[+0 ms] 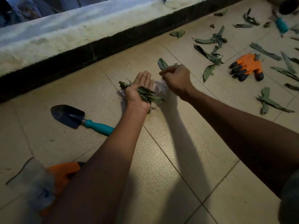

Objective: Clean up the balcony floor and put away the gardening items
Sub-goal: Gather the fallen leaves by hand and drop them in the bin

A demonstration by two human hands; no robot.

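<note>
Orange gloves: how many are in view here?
2. One orange glove lies flat on the tiles at right among scattered leaves. A second orange glove lies at lower left, mostly hidden behind the left forearm. Others may lie outside the frame.

Your left hand [140, 90] is cradling a bunch of dry green leaves [146, 94] palm-up; your right hand [176, 80] is pinching a curled green leaf [162, 64] at one o'clock.

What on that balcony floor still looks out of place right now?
Leaves lie scattered over the tiles on the right, around an orange glove. A trowel lies loose on the left. The left hand holds a bunch of gathered leaves; the right hand pinches one more.
</note>
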